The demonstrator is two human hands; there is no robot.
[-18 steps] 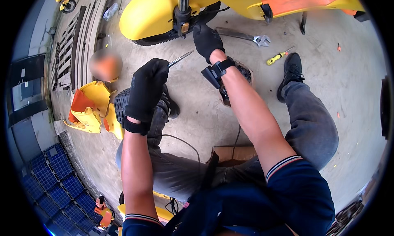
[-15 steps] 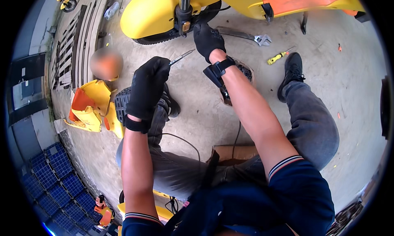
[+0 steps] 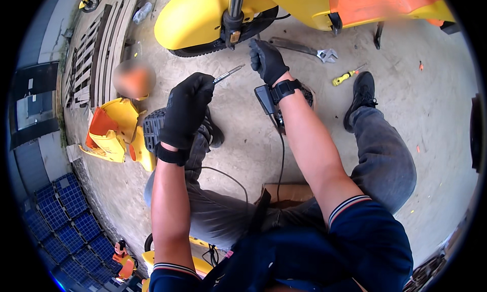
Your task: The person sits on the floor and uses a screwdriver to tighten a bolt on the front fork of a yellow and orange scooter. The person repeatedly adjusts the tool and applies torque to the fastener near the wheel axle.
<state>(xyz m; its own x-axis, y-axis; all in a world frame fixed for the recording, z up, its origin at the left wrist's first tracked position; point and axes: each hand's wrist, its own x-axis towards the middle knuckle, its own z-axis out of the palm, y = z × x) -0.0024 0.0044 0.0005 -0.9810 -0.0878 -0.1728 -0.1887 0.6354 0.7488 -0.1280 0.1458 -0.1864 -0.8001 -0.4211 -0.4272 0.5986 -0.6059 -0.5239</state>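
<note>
My left hand (image 3: 185, 109), in a black glove, is closed around a screwdriver (image 3: 228, 74). Its thin metal shaft points up and right, toward my other hand. My right hand (image 3: 268, 61), gloved too, is closed just below the front fork (image 3: 234, 25) of a yellow scooter. A small dark tip shows above its fingers; what they hold is not clear. Both hands stay apart from the scooter's yellow fender (image 3: 190, 18) and black tyre (image 3: 203, 50).
An adjustable wrench (image 3: 324, 55) and a yellow screwdriver (image 3: 346, 78) lie on the concrete floor at right. Broken yellow and orange panels (image 3: 114, 132) lie at left, near wooden pallets (image 3: 91, 53). Blue crates (image 3: 71, 226) stand lower left. A cable (image 3: 282, 160) hangs from my right wrist.
My right hand has drawn back from the fork, downward and slightly right, and its wrist has turned. The left hand still grips the screwdriver, nearly in place.
</note>
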